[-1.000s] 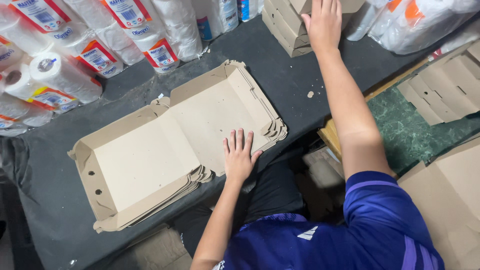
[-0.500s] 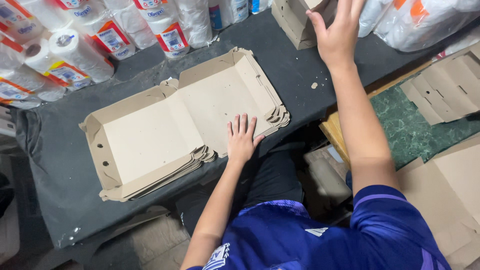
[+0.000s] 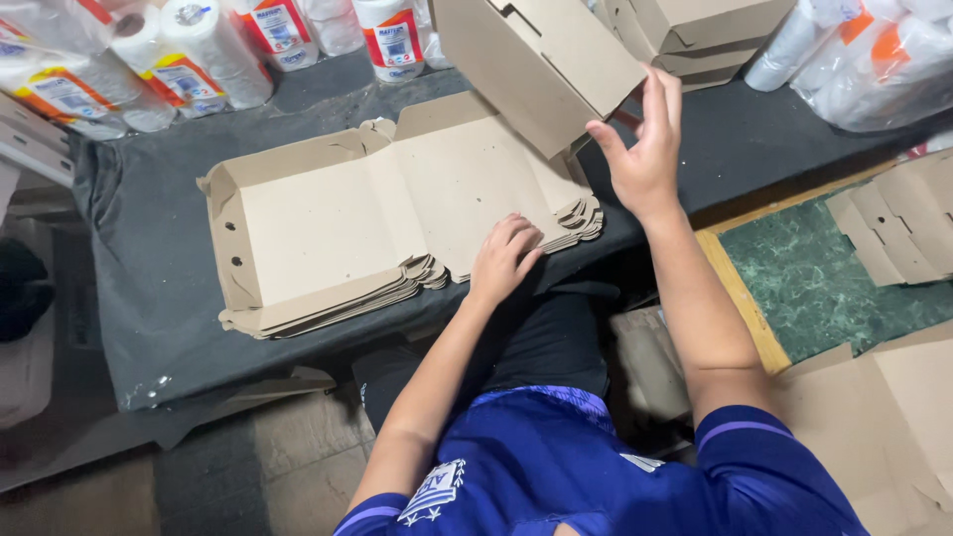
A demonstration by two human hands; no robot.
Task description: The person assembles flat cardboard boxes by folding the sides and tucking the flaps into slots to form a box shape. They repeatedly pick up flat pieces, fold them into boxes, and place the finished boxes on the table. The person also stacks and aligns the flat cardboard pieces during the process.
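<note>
We saw the greatest risk in the stack of flat box blanks (image 3: 397, 218), which overhung the near edge of the dark table (image 3: 149, 298). Only our left hand (image 3: 504, 260) pinned it, fingers curled and pressing down on the near edge of the top sheet, gripping nothing. If that hand had lifted or pushed, we judged the sheets could fan out and slide to the floor.

The next risk was the folded cardboard box (image 3: 541, 65), tilted in the air above the stack's far right corner. Our right hand (image 3: 640, 149) touched its lower edge with fingers spread wide, so it was steadied, not clasped. It could have tipped and dropped onto the blanks, or knocked the finished boxes (image 3: 695, 35) piled just behind.

As for packages, clear-wrapped paper rolls (image 3: 199, 55) with red, white and blue labels lined the far left of the table. More white rolls (image 3: 874, 60) with orange marks lay at the far right. Loose cardboard pieces (image 3: 893, 223) rested on a green surface (image 3: 814, 288) to our right.
</note>
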